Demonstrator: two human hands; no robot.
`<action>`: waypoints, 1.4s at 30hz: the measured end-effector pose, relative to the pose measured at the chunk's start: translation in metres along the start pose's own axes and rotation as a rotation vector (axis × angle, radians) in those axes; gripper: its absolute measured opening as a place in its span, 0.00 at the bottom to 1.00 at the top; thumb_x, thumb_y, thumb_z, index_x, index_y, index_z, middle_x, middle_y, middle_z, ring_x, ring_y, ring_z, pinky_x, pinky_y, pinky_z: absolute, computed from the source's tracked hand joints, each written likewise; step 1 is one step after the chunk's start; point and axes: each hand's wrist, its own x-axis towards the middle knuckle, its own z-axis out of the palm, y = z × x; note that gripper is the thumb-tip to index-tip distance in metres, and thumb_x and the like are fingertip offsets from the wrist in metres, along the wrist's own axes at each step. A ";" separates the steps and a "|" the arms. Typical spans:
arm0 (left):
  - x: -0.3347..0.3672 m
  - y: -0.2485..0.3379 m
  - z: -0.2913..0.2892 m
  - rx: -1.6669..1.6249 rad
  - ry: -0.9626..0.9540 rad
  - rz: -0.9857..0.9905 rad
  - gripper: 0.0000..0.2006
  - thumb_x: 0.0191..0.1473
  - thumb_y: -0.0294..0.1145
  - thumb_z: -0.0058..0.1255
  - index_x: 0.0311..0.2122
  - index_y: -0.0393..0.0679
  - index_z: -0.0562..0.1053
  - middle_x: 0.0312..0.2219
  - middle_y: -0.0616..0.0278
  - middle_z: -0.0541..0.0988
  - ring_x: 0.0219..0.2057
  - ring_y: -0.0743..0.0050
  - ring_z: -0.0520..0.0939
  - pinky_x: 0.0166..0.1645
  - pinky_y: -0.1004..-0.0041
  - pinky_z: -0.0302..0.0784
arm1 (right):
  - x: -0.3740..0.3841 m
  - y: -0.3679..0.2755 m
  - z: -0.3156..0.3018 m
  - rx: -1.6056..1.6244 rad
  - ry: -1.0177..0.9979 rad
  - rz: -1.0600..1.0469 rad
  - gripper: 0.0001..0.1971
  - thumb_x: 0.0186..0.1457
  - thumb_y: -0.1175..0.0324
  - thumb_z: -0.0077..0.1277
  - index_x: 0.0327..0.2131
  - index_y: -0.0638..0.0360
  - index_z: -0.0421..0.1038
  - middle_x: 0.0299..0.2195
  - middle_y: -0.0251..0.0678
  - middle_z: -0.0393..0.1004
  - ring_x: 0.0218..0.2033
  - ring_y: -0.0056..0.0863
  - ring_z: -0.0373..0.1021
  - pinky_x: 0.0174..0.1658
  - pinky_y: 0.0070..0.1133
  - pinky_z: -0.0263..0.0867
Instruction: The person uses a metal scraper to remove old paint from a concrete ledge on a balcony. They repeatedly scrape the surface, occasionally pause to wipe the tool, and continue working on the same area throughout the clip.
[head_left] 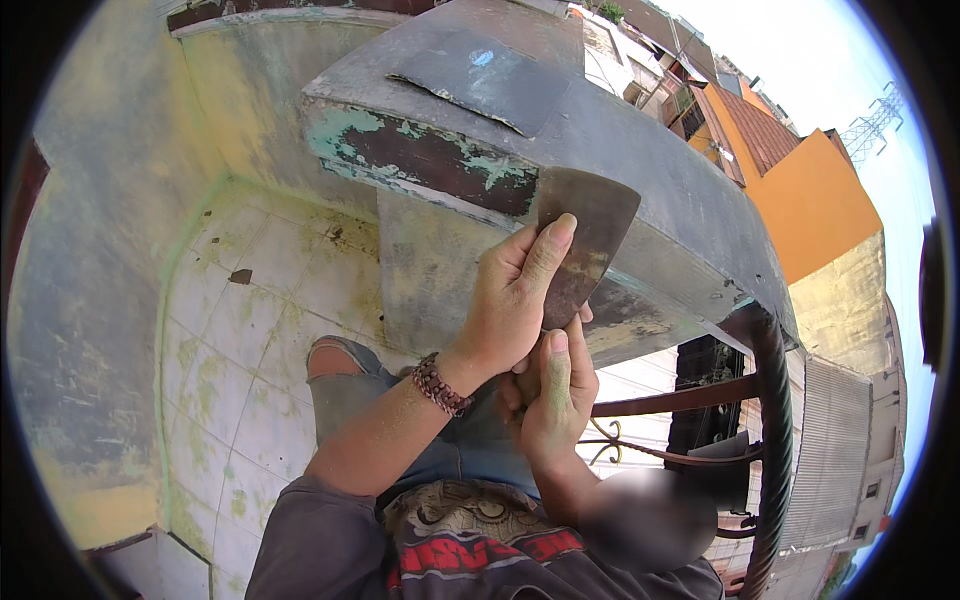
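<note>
A worn, dark brown sheet of sandpaper (590, 215) stands nearly upright in front of me, its wide end up and slightly curved. My left hand (505, 305) is closed on its left side, the thumb lying along the face. Lower down, my right hand (560, 395) pinches the narrow bottom end, thumb pointing up. The fingers behind the sheet are mostly hidden. Just beyond lies the grey ledge (660, 215), whose front face has a bare dark patch (430, 160) edged with flaking turquoise paint. On the ledge's top rests another dark sheet (480, 80) with a pale blue spot.
A dark twisted metal post (772, 450) and railing bars (680, 397) stand to the right. Stained white tiles (270, 260) cover the floor at left, with scattered debris. A mottled grey-yellow wall (90, 300) rises at far left. Buildings and a pylon (875, 125) appear beyond.
</note>
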 end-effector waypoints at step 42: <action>-0.009 -0.008 -0.014 0.093 -0.016 -0.101 0.16 0.62 0.42 0.44 0.33 0.38 0.73 0.21 0.70 0.74 0.20 0.86 0.74 0.25 0.81 0.71 | 0.001 0.049 0.003 -0.008 0.016 -0.152 0.24 0.67 0.61 0.31 0.62 0.60 0.46 0.18 0.26 0.60 0.11 0.12 0.54 0.12 0.13 0.53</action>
